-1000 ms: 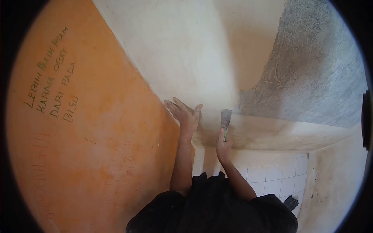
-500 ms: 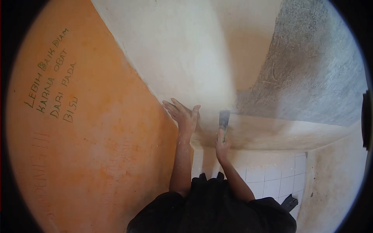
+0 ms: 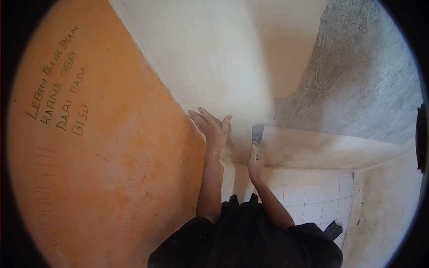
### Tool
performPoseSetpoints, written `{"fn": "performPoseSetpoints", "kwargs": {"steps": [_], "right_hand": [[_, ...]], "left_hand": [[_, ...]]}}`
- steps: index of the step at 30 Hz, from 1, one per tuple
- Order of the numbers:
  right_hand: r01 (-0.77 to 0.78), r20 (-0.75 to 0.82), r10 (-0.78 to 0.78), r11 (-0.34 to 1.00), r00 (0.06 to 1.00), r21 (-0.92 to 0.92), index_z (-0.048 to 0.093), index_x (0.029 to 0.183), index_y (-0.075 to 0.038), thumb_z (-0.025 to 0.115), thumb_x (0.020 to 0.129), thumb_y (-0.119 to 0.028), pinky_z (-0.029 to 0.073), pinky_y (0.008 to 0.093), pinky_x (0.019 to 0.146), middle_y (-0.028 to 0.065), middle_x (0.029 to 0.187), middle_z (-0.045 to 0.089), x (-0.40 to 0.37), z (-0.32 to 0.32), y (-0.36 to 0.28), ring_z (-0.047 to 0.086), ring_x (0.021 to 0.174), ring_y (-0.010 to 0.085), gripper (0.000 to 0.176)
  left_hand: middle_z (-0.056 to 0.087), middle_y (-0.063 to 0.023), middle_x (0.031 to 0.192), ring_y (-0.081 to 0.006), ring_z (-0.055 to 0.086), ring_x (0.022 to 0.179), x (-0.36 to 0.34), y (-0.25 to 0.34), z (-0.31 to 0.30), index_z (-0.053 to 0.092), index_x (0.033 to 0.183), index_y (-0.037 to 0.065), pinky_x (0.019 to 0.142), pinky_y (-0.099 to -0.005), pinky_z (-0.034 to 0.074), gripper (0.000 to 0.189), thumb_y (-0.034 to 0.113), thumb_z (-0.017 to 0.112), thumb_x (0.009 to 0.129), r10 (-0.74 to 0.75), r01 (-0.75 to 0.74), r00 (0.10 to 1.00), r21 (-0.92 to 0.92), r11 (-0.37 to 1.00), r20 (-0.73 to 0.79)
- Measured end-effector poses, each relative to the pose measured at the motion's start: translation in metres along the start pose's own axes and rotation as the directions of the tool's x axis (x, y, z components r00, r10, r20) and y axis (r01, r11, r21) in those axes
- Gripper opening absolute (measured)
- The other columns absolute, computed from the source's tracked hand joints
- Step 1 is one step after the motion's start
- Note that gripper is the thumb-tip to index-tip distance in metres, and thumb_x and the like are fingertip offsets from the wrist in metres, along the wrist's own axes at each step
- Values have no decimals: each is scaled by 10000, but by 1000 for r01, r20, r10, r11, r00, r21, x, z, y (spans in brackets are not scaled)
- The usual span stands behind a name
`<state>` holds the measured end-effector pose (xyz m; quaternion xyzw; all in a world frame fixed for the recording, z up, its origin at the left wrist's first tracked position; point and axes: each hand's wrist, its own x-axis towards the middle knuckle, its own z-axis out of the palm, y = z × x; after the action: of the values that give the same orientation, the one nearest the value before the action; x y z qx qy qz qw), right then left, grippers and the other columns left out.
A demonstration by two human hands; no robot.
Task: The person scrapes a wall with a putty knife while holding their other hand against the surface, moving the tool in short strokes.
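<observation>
My right hand (image 3: 256,166) grips the handle of a putty knife (image 3: 258,134), whose broad grey blade points up along the wall. The blade's tip is at the lower left corner of a rough grey patch (image 3: 344,80), where the pale coating has been stripped; whether it touches cannot be made out. My left hand (image 3: 213,129) has its fingers spread and lies against the white wall (image 3: 201,58), close to the corner with the orange wall. Nothing is in it.
On the left, an orange wall (image 3: 103,187) carries handwritten green and red lettering. White floor tiles (image 3: 308,205) show at lower right, with a dark object (image 3: 333,230) on them. A stained pale wall (image 3: 380,201) stands to the right.
The putty knife's blade has shifted slightly and shows more of its flat face. The left hand keeps its place on the wall. The view has tilted a little.
</observation>
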<state>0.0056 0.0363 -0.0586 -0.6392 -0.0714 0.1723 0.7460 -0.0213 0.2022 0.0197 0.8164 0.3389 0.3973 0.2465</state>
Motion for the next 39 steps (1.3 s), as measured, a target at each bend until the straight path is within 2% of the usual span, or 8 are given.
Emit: {"fn": "performPoseSetpoints", "kwargs": {"steps": [9, 12, 18, 21, 24, 26, 29, 39], "right_hand": [[98, 9, -97, 993, 995, -67, 474, 645, -77, 554, 963, -319, 289, 251, 446, -52, 568, 403, 4, 1, -2, 371, 503, 42, 408], [-61, 81, 50, 988, 995, 140, 474, 631, -81, 550, 967, -311, 282, 247, 448, -53, 559, 402, -12, 9, -30, 369, 505, 38, 414], [63, 5, -63, 998, 998, 4, 482, 646, -82, 542, 972, -287, 276, 239, 452, -52, 571, 409, 10, 1, 2, 365, 509, 40, 390], [110, 16, -111, 991, 994, 80, 493, 661, -73, 543, 970, -306, 283, 244, 461, -48, 585, 418, 18, 14, -61, 370, 520, 47, 390], [230, -13, -233, 967, 972, -113, 491, 663, -73, 528, 972, -337, 294, 249, 464, -43, 586, 422, 20, 9, -32, 381, 520, 52, 408], [140, 41, -135, 980, 990, -139, 468, 662, -110, 468, 989, -392, 293, 228, 407, -38, 542, 403, 9, 0, 39, 379, 449, 54, 431], [-92, 64, 92, 996, 994, -1, 465, 644, -88, 510, 975, -379, 301, 251, 449, -40, 565, 412, -11, 5, -5, 390, 497, 50, 443], [6, 50, -9, 999, 999, 48, 455, 627, -101, 535, 964, -384, 267, 236, 420, -50, 554, 408, 1, 0, -17, 365, 462, 47, 447]], "left_hand": [[-237, -415, 1408, -570, -202, 1326, 0, 2, -1, -164, 1426, -41, 1034, -695, -1, 1134, 544, 611, 842, -16, 15, 1000, 9, 1000, 19], [-225, -417, 1411, -571, -194, 1328, -1, 1, 0, -165, 1431, -30, 1032, -698, -2, 1132, 547, 610, 841, -16, 16, 1000, 19, 1000, 15], [-200, -428, 1411, -572, -178, 1332, 0, -13, 8, -139, 1431, -47, 1035, -692, -10, 1119, 547, 605, 843, 98, -93, 993, 81, 992, -64], [-194, -431, 1411, -570, -177, 1333, 0, -4, 3, -128, 1428, -60, 1043, -684, -10, 1123, 535, 619, 836, 8, -7, 1000, 45, 999, -10], [-196, -430, 1411, -564, -179, 1336, 0, -4, 4, -129, 1427, -62, 1045, -681, -11, 1119, 523, 623, 839, 22, -21, 999, 61, 998, -23], [-199, -429, 1411, -562, -181, 1337, 3, -3, 3, -129, 1427, -61, 1046, -679, -15, 1113, 518, 621, 843, 19, -18, 1000, 50, 999, -23], [-203, -426, 1412, -557, -185, 1339, -2, -3, 0, -133, 1427, -58, 1049, -674, -24, 1106, 505, 621, 847, 1, -1, 1000, 47, 999, 2], [-202, -424, 1413, -556, -185, 1339, 0, -5, 3, -126, 1428, -61, 1052, -668, -31, 1102, 533, 601, 852, 38, -37, 999, 54, 998, -24]]}}
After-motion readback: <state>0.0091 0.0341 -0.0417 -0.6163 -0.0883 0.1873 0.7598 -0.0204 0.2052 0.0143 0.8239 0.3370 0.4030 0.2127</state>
